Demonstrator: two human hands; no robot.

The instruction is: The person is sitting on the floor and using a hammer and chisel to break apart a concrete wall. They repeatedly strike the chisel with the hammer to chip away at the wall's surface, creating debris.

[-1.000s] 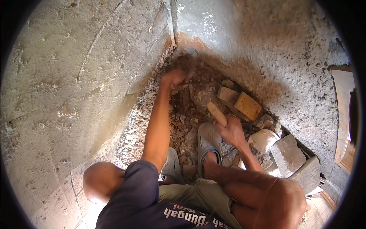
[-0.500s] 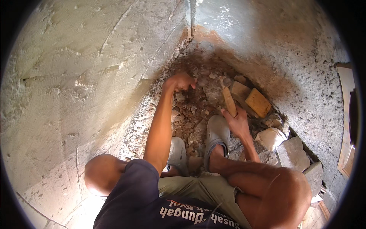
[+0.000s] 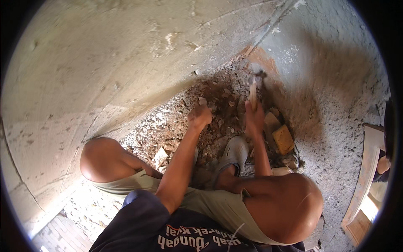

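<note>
Bent knees [image 3: 289,206] and a grey clog [image 3: 236,151] bound the near edge of a narrow wedge of rubble [image 3: 174,119]. Over it, the left hand [image 3: 200,116] has its fingers pinched together on a pale stone chip [image 3: 202,101]; open room separates it from the right hand [image 3: 255,121], whose fingers clamp the handle of a hammer [image 3: 253,92]. A yellow block [image 3: 283,139] crowds the right side. The hammer's blurred head is near the corner. The surface is loose and broken; the rough left wall [image 3: 105,84] and pitted right wall [image 3: 327,143] converge beyond.
</note>
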